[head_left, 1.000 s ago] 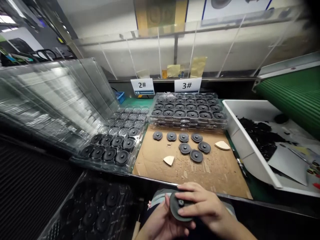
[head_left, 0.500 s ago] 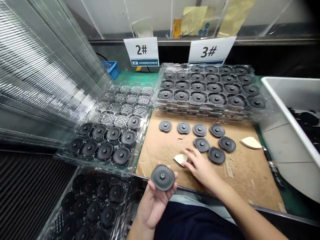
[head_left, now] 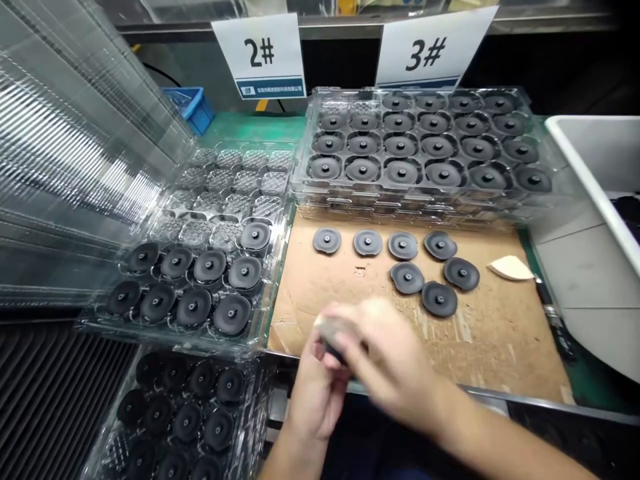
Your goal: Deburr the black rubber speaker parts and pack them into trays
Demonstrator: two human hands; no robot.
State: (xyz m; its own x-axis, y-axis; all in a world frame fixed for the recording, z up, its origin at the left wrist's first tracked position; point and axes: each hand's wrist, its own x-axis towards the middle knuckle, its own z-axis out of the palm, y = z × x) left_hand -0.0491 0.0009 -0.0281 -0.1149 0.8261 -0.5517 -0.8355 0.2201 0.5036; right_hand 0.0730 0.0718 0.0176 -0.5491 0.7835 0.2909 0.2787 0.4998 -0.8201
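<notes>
My left hand (head_left: 320, 380) is closed around a dark grey disc (head_left: 332, 351), tilted and mostly hidden behind the fingers, just in front of the cardboard's near edge. Over it, blurred by motion, my right hand (head_left: 383, 353) pinches a cream leaf-shaped pad (head_left: 327, 327) against the disc. Several similar discs, each with a small central stud, lie on the cardboard (head_left: 320, 293) beyond my hands; the nearest is a disc (head_left: 439, 299) to the right. A second cream pad (head_left: 511, 268) rests at the cardboard's right side.
At left, a clear compartment tray (head_left: 220, 180) has discs in its nearer rows; another filled tray (head_left: 187, 420) sits lower down. Stacked trays (head_left: 400, 190) of discs stand behind the cardboard. A white bin (head_left: 575, 267) is at right, a blue basket (head_left: 197, 110) at back left.
My right hand has picked up the nearer cream pad from the cardboard and brought it left onto the disc in my left hand. The disc has tilted, and the camera view has shifted.
</notes>
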